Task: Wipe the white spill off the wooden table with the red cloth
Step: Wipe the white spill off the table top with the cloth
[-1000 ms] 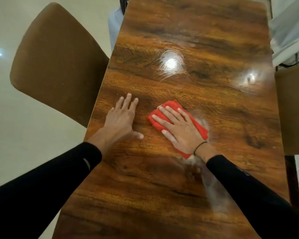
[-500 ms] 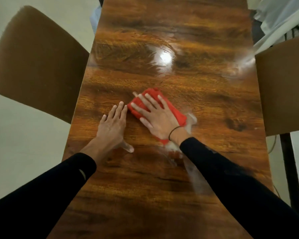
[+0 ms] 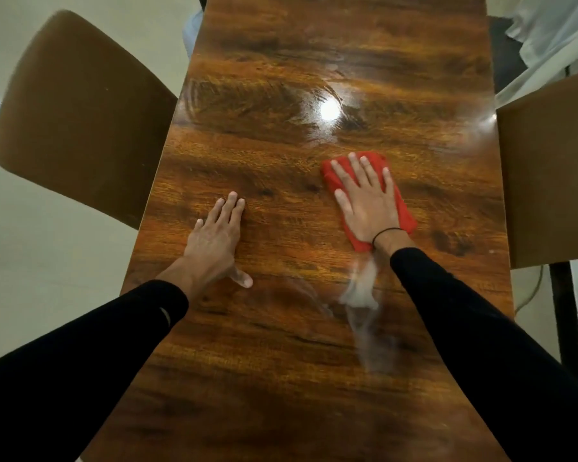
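A folded red cloth (image 3: 401,208) lies flat on the glossy wooden table (image 3: 281,378), right of centre. My right hand (image 3: 364,198) presses down on it with the palm flat and the fingers spread. A smeared white spill (image 3: 361,291) streaks the wood just below the cloth, beside my right forearm, and trails on towards me as a faint haze. My left hand (image 3: 216,241) rests flat on the bare wood to the left, fingers together, holding nothing.
A brown chair back (image 3: 77,118) stands against the table's left edge. Another brown chair (image 3: 548,175) stands at the right edge, with white fabric (image 3: 554,31) behind it. A lamp glare (image 3: 329,111) shines on the table farther away.
My right hand has slid the red cloth to the right, away from my left hand, uncovering more of the white smear below it. My left hand stays flat on the table.
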